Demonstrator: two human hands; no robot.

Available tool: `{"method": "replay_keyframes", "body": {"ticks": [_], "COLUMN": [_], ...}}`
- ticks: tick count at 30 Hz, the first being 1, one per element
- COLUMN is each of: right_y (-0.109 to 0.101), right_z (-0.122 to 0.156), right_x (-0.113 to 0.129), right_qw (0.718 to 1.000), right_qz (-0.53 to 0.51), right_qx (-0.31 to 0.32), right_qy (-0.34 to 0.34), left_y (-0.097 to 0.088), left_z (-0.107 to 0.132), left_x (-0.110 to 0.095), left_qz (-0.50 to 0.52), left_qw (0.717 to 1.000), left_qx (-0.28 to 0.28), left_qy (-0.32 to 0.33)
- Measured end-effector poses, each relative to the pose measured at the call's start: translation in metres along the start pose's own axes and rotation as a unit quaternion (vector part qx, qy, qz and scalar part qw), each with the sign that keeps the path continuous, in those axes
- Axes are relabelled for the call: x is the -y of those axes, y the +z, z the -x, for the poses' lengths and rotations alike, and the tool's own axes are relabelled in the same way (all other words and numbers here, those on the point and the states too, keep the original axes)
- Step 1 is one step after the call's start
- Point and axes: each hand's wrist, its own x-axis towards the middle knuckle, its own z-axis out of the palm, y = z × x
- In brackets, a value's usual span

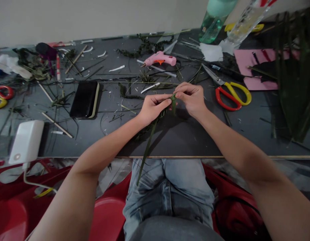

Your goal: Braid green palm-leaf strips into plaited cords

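Observation:
Both hands meet above the dark table near its front edge, working on a green leaf strip (173, 104) that is folded at the fingertips. My left hand (153, 107) is closed on it between thumb and fingers. From under that hand a braided length of leaf (162, 115) runs down, and a long flat tail (146, 154) hangs over the table edge toward the lap. My right hand (192, 98) pinches the top of the same strip from the right. Part of the braid is hidden beneath the left hand.
A pink glue gun (160, 59) lies behind the hands. Red-and-yellow scissors (230, 90) rest to the right, before a pink sheet (260, 83) and large leaves (295, 83). A phone (83, 99) and white power bank (27, 142) are left. A green bottle (216, 21) stands behind.

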Motion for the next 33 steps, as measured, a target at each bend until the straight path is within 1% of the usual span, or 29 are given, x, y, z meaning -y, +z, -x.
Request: {"method": "replay_keyframes", "body": {"ticks": [4,8,10,12,17,21,23,28,30,33], "right_y": [0.000,0.000,0.001,0.002,0.003,0.004,0.004,0.005,0.006,0.007], "right_z": [0.000,0.000,0.000,0.001,0.002,0.004,0.005,0.006,0.006,0.006], "right_x": [0.001,0.003,0.005,0.006,0.011,0.019,0.023,0.029,0.028,0.024], "right_qw": [1.000,1.000,1.000,0.999,0.996,0.988,0.983,0.984,0.983,0.985], "right_qz": [0.013,-0.011,-0.023,-0.025,0.027,0.106,0.147,0.172,0.176,0.155], "right_qx": [0.001,0.004,0.009,0.010,-0.010,0.003,0.015,0.022,0.025,0.043], "right_qy": [0.004,0.001,0.003,0.019,0.087,0.114,0.110,0.046,0.042,0.058], "left_y": [0.000,-0.001,-0.002,-0.002,-0.005,-0.008,-0.008,-0.007,-0.006,-0.005], "left_z": [0.000,0.001,0.002,0.003,0.002,-0.001,-0.001,0.002,0.002,0.001], "left_x": [0.001,0.002,0.002,0.003,0.006,0.009,0.010,0.006,0.004,0.004], "left_qz": [0.002,-0.020,-0.041,-0.063,-0.121,-0.150,-0.159,-0.177,-0.174,-0.159], "left_qw": [1.000,1.000,0.999,0.997,0.987,0.977,0.974,0.969,0.969,0.971], "left_qx": [0.001,-0.019,-0.034,-0.046,-0.078,-0.113,-0.120,-0.145,-0.155,-0.163], "left_qy": [-0.009,-0.012,-0.002,0.019,0.076,0.102,0.107,0.096,0.086,0.072]}}
